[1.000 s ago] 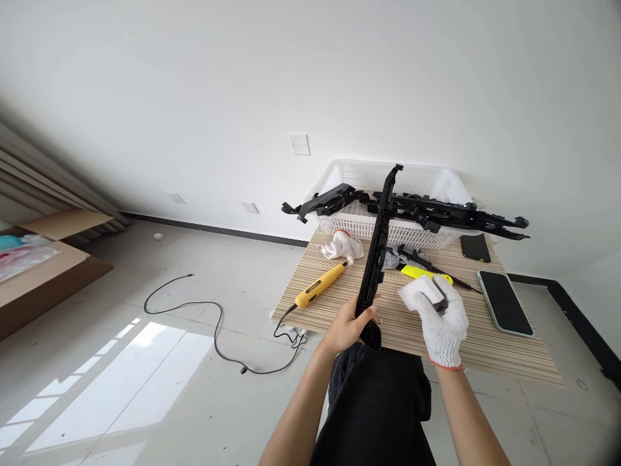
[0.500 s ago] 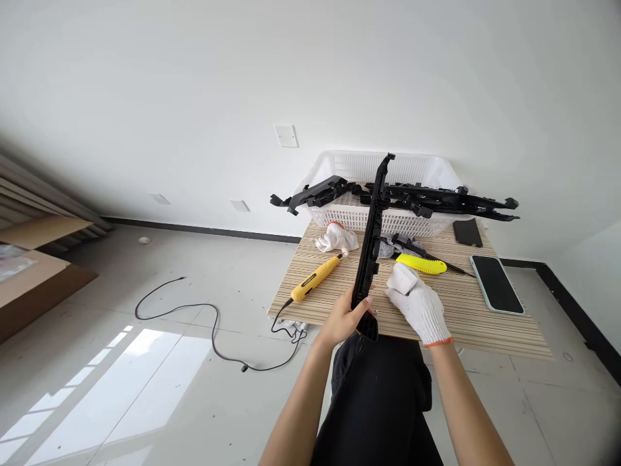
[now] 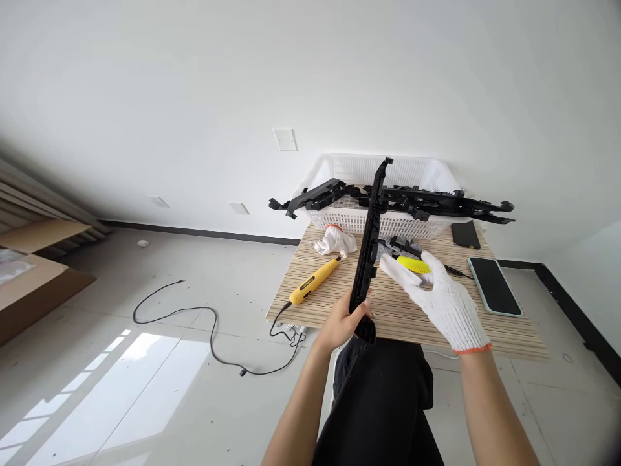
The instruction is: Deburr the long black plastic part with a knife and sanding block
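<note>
My left hand, bare, is closed around the lower end of a long black plastic trim piece. The piece stands tilted up over the table's front, its ribbed side showing. On my right hand is a white knit glove with an orange cuff. Its thumb and fingers pinch a flat white folded piece, perhaps paper or cloth, with one finger raised apart. That piece points at the trim with a small gap. Just behind my right hand lies a bright yellow-handled tool, partly covered.
A white plastic basket at the back holds several black trim pieces jutting over its sides. On the table are a yellow corded tool, a crumpled glove, a phone and a black flat object. A cable trails across the floor.
My right hand has moved right and turned, its fingers spreading, and the white folded piece now reaches out to the left. My left hand and the black trim piece stay nearly still.
</note>
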The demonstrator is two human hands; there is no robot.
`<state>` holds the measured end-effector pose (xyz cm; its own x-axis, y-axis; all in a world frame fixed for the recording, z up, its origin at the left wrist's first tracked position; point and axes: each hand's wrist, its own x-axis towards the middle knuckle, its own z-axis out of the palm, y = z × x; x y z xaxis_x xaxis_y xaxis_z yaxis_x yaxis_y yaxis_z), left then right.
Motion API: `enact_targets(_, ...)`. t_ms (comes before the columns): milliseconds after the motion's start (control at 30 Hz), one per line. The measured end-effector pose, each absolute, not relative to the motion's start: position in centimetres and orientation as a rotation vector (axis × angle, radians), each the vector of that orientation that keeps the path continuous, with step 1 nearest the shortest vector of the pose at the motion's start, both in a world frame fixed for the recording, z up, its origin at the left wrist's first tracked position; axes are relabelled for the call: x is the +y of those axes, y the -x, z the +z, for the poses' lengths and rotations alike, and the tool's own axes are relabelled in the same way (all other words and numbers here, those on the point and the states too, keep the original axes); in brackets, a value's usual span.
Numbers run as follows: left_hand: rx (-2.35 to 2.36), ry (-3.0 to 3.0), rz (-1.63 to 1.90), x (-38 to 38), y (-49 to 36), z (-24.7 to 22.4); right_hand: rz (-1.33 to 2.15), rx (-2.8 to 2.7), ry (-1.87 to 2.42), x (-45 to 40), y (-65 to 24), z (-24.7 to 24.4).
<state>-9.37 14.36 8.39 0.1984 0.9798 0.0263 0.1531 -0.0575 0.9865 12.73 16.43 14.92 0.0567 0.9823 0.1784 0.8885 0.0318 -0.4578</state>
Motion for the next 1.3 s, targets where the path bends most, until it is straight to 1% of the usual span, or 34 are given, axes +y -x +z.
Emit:
enact_targets(67,1.161,-1.440,1.022,14.4,9.4,8.3,0.246,-1.809,1.845,16.2,-12.7,15.8)
enact_targets(200,1.150,-1.442,1.022,14.4,9.3,8.1,0.278,-1.689,1.886,15.8,-12.6,17.7)
enact_targets(333,1.133,-1.428,1.025,14.4,9.3,8.0,0.309,-1.699,1.813,16.3,-12.2,19.0)
enact_targets(433,1.135,-1.425,1.035,14.4,9.3,8.1,0.330,-1.747,1.760,17.4,-11.3,18.5)
enact_targets(567,1.155,-1.385,1.017,14.2,9.2,8.3,0.382,-1.766,1.753,18.7,-10.5,16.0)
enact_targets(667,1.125,-1.335,1.024,14.0,9.2,8.5,0.545,-1.655,1.710,18.8,-10.6,14.0)
enact_targets(733,1.081,-1.311,1.039,13.9,9.3,8.6,0.719,-1.379,1.587,18.4,-10.6,12.9)
enact_targets(833,1.050,-1.306,1.045,13.8,9.3,8.6,1.212,-0.990,1.259,17.4,-9.9,11.6)
enact_targets(900,1.064,-1.317,1.040,13.8,9.3,8.5,1.471,-0.920,1.073,17.0,-9.0,11.0)
enact_targets(933,1.072,-1.322,1.040,13.8,9.3,8.5,1.497,-0.884,1.026,16.8,-8.6,10.8)
enact_targets(1033,1.090,-1.335,1.045,13.7,9.3,8.4,1.371,-0.655,1.009,16.8,-7.6,10.4)
enact_targets(1067,1.093,-1.349,1.050,13.6,9.4,8.4,1.379,-0.644,1.028,16.7,-7.3,10.3)
enact_targets(1167,1.090,-1.392,1.079,13.6,9.4,8.5,1.622,-0.905,1.104,16.5,-7.0,9.8)
enact_targets(1233,1.083,-1.375,1.085,13.6,9.4,8.5,1.655,-0.818,1.114,16.5,-6.9,9.3)
enact_targets(1300,1.086,-1.330,1.070,13.6,9.4,8.4,1.603,-0.580,1.072,16.6,-6.9,8.8)
